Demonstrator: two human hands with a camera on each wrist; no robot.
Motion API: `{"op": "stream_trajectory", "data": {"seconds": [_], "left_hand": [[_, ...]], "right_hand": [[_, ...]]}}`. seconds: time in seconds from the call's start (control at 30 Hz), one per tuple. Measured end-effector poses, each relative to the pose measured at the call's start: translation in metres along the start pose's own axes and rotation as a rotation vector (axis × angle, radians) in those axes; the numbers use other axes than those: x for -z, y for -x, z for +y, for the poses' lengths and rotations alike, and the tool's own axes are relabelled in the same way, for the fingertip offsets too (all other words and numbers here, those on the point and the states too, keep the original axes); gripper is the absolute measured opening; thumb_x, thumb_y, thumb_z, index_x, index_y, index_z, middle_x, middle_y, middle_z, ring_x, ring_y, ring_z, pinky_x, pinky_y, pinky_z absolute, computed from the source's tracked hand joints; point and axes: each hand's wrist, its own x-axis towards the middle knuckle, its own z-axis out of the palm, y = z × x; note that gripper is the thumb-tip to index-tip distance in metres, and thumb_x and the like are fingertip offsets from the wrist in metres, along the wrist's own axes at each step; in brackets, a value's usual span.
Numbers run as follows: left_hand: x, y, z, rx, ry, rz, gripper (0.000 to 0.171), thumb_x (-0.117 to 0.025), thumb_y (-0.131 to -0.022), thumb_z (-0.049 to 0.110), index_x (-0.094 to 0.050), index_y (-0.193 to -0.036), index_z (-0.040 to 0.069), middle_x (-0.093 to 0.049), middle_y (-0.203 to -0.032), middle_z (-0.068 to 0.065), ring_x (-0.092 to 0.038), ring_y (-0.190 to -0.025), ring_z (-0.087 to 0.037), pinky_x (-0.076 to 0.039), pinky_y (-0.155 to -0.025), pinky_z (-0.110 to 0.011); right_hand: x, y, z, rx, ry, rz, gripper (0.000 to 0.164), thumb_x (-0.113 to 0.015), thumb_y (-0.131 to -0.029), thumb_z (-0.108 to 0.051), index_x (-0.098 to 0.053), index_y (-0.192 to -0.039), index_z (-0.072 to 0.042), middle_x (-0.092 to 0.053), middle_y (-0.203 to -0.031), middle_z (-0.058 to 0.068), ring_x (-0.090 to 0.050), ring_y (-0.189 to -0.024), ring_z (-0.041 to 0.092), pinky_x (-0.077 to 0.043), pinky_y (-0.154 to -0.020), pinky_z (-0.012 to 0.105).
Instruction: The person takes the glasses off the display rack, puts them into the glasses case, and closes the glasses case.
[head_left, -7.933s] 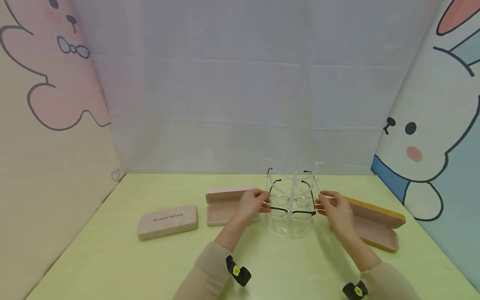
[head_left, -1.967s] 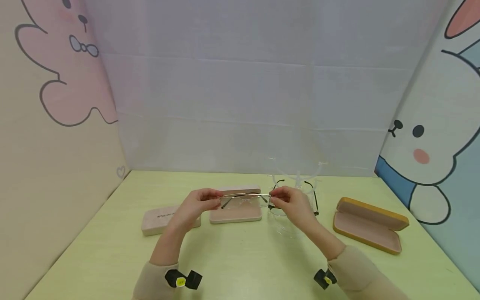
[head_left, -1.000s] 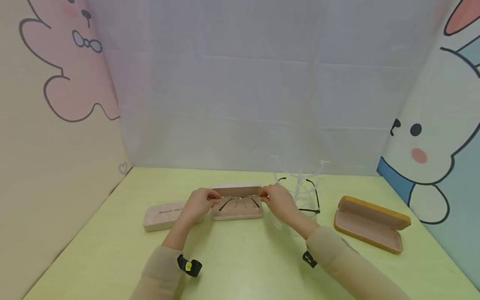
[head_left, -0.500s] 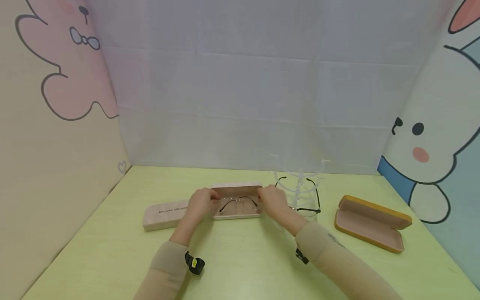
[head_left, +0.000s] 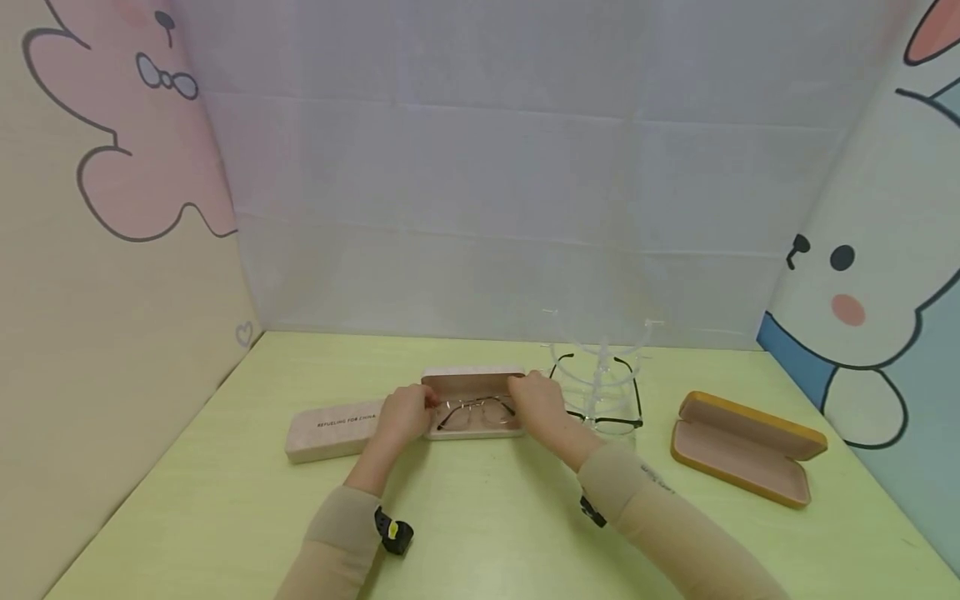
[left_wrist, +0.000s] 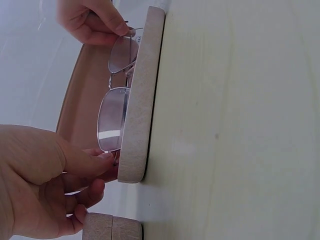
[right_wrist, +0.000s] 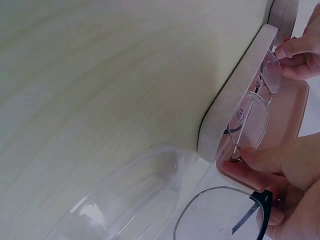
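Observation:
Thin metal-framed glasses (head_left: 476,408) with folded temples sit low inside an open pale glasses case (head_left: 472,434), tilted against its front wall. At their left end, my left hand (head_left: 407,414) pinches the rim corner with thumb and fingertips. The right hand (head_left: 536,404) pinches the opposite end, as the right wrist view shows with the lens (right_wrist: 255,122) beside the thumb. Both lenses face outward in the left wrist view, where the case's front wall (left_wrist: 142,95) covers their lower part.
A clear display stand (head_left: 600,375) holding black-browed glasses (head_left: 617,423) is close behind the right forearm. A closed pale case (head_left: 333,429) lies left, partly behind the left hand. An open yellow case (head_left: 742,454) lies at the right.
The metal-framed glasses have gone from the stand leftward, their temples now folded, and down into the pale case. Both hands moved with them, sinking lower over the last second.

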Motion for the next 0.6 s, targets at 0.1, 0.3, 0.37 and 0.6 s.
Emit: {"op": "stream_trajectory", "data": {"seconds": [0.1, 0.3, 0.37, 0.6], "left_hand": [[-0.0014, -0.0005, 0.0004, -0.004, -0.013, 0.001, 0.01, -0.063, -0.08, 0.004, -0.069, -0.088, 0.007, -0.068, -0.088, -0.008, -0.063, -0.082, -0.027, -0.05, -0.074, -0.04], [-0.0044, -0.0013, 0.0, -0.006, -0.012, 0.031, 0.011, -0.063, -0.08, 0.003, -0.071, -0.086, 0.006, -0.069, -0.087, -0.008, -0.064, -0.082, -0.027, -0.051, -0.073, -0.041], [-0.0049, -0.0015, 0.0, -0.011, -0.004, 0.054, 0.012, -0.063, -0.079, 0.002, -0.072, -0.084, 0.006, -0.069, -0.086, -0.008, -0.064, -0.082, -0.027, -0.051, -0.071, -0.04], [-0.0033, 0.0001, 0.0015, -0.002, 0.019, 0.068, 0.013, -0.062, -0.08, 0.001, -0.072, -0.085, 0.005, -0.069, -0.087, -0.01, -0.064, -0.084, -0.028, -0.052, -0.069, -0.039]], "right_hand": [[-0.0023, 0.0006, -0.0003, 0.002, 0.016, 0.016, 0.01, -0.07, -0.078, -0.007, -0.06, -0.075, -0.007, -0.059, -0.069, 0.008, -0.057, -0.068, 0.023, -0.048, -0.05, 0.036], [-0.0051, 0.0016, -0.0011, 0.013, 0.06, 0.066, 0.013, -0.066, -0.08, -0.004, -0.061, -0.069, -0.008, -0.058, -0.063, 0.007, -0.055, -0.061, 0.022, -0.047, -0.048, 0.034], [-0.0057, 0.0015, -0.0014, 0.02, 0.089, 0.084, 0.015, -0.066, -0.08, -0.003, -0.062, -0.066, -0.009, -0.059, -0.062, 0.007, -0.054, -0.061, 0.021, -0.047, -0.049, 0.034], [-0.0066, 0.0015, -0.0015, 0.038, 0.132, 0.108, 0.011, -0.068, -0.077, -0.009, -0.064, -0.067, -0.008, -0.061, -0.063, 0.005, -0.053, -0.06, 0.02, -0.047, -0.054, 0.033]]}}
